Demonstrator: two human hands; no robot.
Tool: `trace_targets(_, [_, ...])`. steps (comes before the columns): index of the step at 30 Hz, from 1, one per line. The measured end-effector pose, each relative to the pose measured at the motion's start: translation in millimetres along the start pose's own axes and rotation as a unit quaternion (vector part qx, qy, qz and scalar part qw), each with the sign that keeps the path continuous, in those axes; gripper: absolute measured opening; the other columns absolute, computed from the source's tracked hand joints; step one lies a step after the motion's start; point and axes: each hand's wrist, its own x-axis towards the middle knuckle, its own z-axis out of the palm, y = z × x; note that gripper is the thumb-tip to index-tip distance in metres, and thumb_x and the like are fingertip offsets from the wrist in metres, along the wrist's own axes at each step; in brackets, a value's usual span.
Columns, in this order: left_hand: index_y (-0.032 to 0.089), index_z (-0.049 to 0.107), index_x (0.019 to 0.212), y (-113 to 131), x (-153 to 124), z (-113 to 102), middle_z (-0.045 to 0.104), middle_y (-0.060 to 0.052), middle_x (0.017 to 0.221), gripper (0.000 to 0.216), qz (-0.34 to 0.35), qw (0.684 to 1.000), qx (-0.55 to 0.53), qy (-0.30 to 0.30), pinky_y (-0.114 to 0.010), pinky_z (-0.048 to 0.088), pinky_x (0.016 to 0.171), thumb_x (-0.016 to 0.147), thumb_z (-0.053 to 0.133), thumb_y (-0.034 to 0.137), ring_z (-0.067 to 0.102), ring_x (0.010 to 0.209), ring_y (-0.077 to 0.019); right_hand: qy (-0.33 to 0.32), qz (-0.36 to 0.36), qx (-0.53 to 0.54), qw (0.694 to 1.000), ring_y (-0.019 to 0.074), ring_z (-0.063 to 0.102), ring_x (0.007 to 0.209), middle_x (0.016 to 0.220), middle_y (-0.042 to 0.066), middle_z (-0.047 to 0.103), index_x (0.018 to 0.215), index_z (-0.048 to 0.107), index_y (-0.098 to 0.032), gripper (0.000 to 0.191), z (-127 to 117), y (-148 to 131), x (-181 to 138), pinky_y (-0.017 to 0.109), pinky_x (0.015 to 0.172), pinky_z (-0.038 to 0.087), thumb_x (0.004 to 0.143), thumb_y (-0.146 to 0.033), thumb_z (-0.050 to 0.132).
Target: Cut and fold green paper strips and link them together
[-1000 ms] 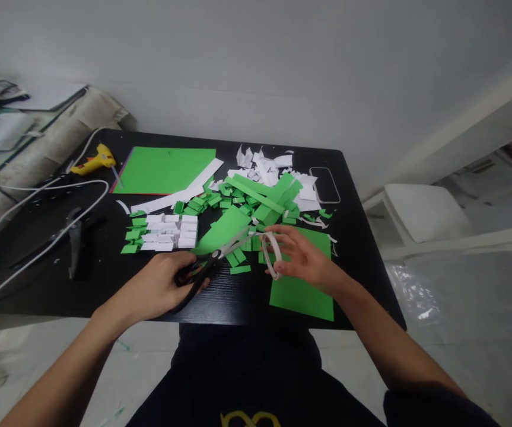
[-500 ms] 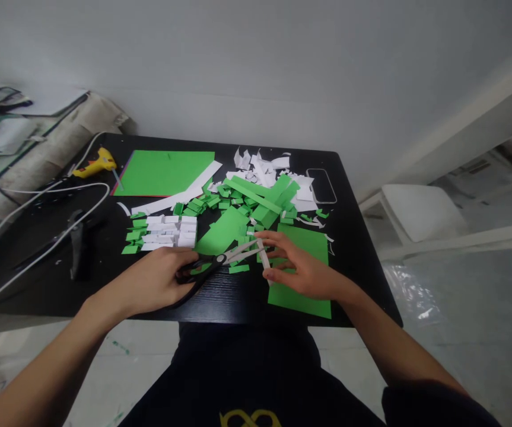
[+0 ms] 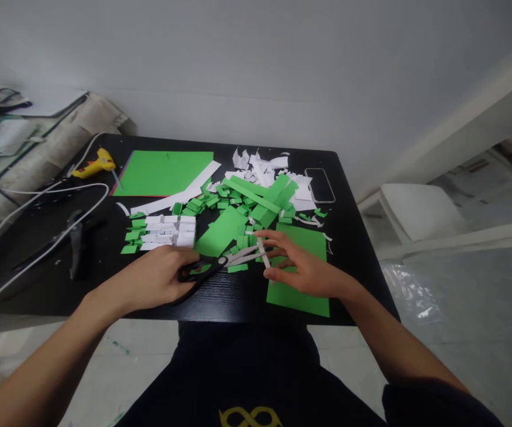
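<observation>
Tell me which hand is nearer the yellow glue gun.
The left. The left hand, holding the scissors, is on the same side of the table as the glue gun, though closer to the person. The right hand, pinching a white strip, is farther off, over a green sheet.

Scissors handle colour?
Black. Head view: left hand grips the scissors, right hand holds a white strip.

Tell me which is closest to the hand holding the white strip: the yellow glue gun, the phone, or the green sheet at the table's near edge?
1. Green sheet, just beneath the right hand that holds the white strip.
2. Phone, at the back right.
3. Glue gun, far back left.
</observation>
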Motion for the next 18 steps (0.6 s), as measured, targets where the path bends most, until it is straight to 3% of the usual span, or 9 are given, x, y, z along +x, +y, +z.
trace_targets(18, [0.021,0.064,0.076,-2.3,2.8,1.5,0.069,-0.007,0.076,0.013,0.010,1.000,0.003,0.007,-0.035,0.042,0.065,0.083,0.054,0.025,0.063,0.068,-0.0220,0.011,0.003,-0.011,1.000,0.0352,0.058,0.132,0.157,0.010,0.048,0.161,0.036,-0.043,0.073,-1.5,-1.6,0.0,0.062,0.106,0.058,0.098,-0.044,0.072])
